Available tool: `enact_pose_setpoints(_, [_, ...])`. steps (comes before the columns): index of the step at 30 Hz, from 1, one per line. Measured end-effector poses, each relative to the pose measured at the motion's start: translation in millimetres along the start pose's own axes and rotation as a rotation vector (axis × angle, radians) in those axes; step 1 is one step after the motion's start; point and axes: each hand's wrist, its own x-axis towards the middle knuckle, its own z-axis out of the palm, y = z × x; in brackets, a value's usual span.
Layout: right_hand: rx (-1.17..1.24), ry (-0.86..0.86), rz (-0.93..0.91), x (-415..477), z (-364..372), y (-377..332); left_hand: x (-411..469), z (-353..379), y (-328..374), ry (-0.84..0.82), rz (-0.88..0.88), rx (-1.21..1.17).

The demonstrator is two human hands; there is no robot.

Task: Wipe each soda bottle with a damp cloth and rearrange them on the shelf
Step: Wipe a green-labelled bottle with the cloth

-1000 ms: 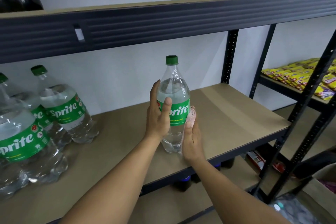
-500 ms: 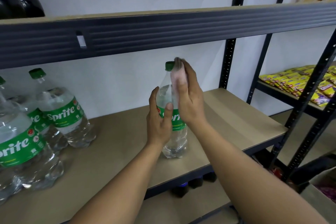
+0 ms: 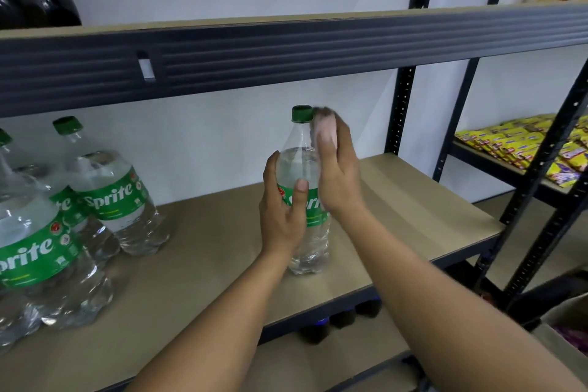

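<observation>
Green-capped bottle (image 3: 299,162) stands near the shelf's (image 3: 413,216) front edge, your left hand (image 3: 281,216) gripping its label, right hand (image 3: 340,181) holding the cloth (image 3: 324,127) at its neck. Hard rubbing up there could tip it.

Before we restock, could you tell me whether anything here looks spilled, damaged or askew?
Nothing stands out. The Sprite bottle stands upright and capped on the shelf, left hand gripping it, right hand holding the pink cloth to its neck. The bottles at left seem to lean, probably the wide lens.
</observation>
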Motion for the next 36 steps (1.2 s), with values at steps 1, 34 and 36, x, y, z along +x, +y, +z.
enact_pose_setpoints(1, [-0.019, -0.012, -0.034, 9, -1, -6, 0, 0, 1, -0.003, -0.008, -0.003])
enact_pose_setpoints(34, [0.066, 0.043, 0.053, -53, 6, 55, 12, -8, -4, -0.154, -0.087, -0.262])
enact_pose_setpoints(36, [0.064, 0.030, -0.055, -17, 5, 18, 12, -8, -4, -0.155, -0.099, -0.270])
